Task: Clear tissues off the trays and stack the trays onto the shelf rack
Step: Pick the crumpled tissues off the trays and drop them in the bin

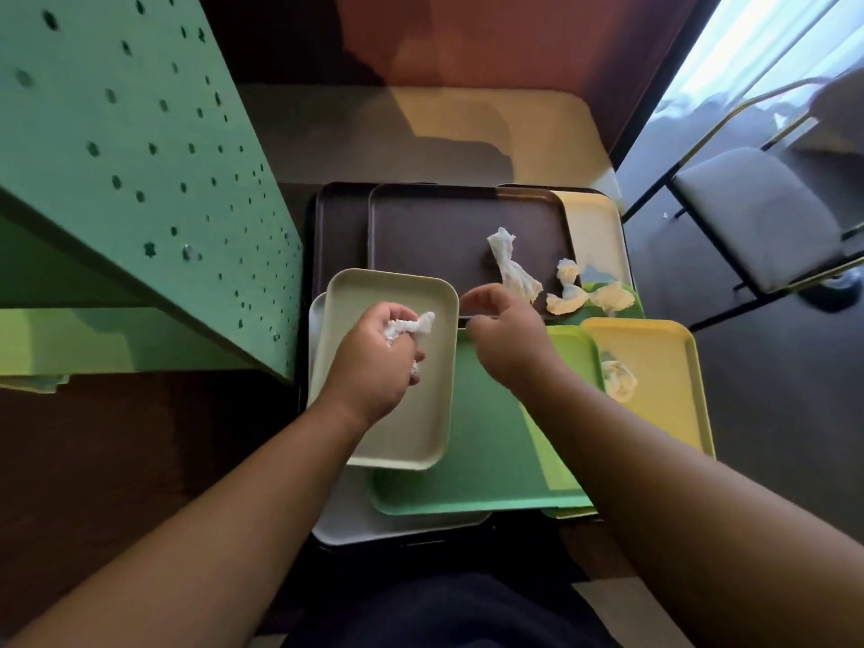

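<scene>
Left hand (374, 362) clutches a crumpled tissue (411, 327) over the beige tray (421, 432). Right hand (507, 336), grip seemingly curled and empty, hovers by the brown tray (430, 236), where loose tissues (512, 268) lie.

The green perforated shelf rack (140, 147) is standing hard against the left side of the tray pile, closing off any sideways reach there. The left hand (374, 362) is hovering over the beige tray (411, 427), and the right hand (505, 339) is hanging just beside it over the green tray (486, 465), so little room is lying between them. Beyond the hands, the dark brown tray (435, 231) is lying mostly bare on its left part, while a twisted tissue (509, 266) and more crumpled tissues (589, 297) are crowding its right corner. The yellow tray (664, 367) is carrying another tissue (619, 381). A chair (757, 217) is standing apart at the right.
</scene>
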`<state>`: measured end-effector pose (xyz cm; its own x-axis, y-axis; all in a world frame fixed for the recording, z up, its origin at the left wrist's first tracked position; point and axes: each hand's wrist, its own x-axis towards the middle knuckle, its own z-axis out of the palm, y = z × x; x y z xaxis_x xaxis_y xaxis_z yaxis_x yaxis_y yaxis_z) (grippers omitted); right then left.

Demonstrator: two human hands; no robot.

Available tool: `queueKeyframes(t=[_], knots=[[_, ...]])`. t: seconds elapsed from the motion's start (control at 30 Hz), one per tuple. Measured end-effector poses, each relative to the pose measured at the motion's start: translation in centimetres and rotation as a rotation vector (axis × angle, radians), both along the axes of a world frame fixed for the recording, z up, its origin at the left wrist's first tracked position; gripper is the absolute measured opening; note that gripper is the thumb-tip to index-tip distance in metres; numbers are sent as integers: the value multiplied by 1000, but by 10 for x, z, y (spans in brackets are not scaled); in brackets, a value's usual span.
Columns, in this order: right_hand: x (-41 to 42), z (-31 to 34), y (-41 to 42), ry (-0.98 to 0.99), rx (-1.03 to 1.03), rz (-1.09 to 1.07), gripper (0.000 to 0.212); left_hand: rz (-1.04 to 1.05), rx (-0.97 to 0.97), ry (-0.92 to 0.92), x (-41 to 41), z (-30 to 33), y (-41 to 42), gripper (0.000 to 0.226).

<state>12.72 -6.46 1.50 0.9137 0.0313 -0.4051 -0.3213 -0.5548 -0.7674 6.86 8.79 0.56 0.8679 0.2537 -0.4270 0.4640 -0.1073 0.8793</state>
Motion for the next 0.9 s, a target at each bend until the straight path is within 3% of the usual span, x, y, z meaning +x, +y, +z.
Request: queueKeyframes(t=[0.07, 0.13, 0.23, 0.3, 0.37, 0.43, 0.53, 0.63, 0.7, 0.77, 0.9], knots=[[25, -12, -20, -119, -393, 116, 38, 13, -10, 19, 7, 1, -11, 22], [47, -24, -37, -90, -687, 263, 46, -2, 9, 17, 12, 4, -23, 27], [70, -41, -51, -20, -869, 460, 44, 6, 34, -11, 21, 6, -42, 26], [75, -46, -55, -61, -874, 536, 41, 38, 60, -26, 29, 3, -53, 17], [70, -43, -57, -167, -735, 534, 40, 59, 96, -47, 36, 0, -62, 14], [55, -34, -62, -229, -405, 464, 34, 70, 116, -67, 43, -1, -73, 28], [23, -10, -75, -131, 122, 301, 28, 115, 42, -19, 56, 0, -93, 37], [21, -8, -97, -104, 299, 182, 34, 132, -88, 78, 67, -2, -116, 14], [38, -16, -114, -124, 262, 94, 29, 115, -137, 109, 67, -1, -132, 13], [60, -28, -132, -162, 61, 62, 26, 140, -202, 107, 65, -2, -146, 16], [86, -48, -156, -152, -481, 343, 48, 206, -250, 111, 60, -6, -163, 25]])
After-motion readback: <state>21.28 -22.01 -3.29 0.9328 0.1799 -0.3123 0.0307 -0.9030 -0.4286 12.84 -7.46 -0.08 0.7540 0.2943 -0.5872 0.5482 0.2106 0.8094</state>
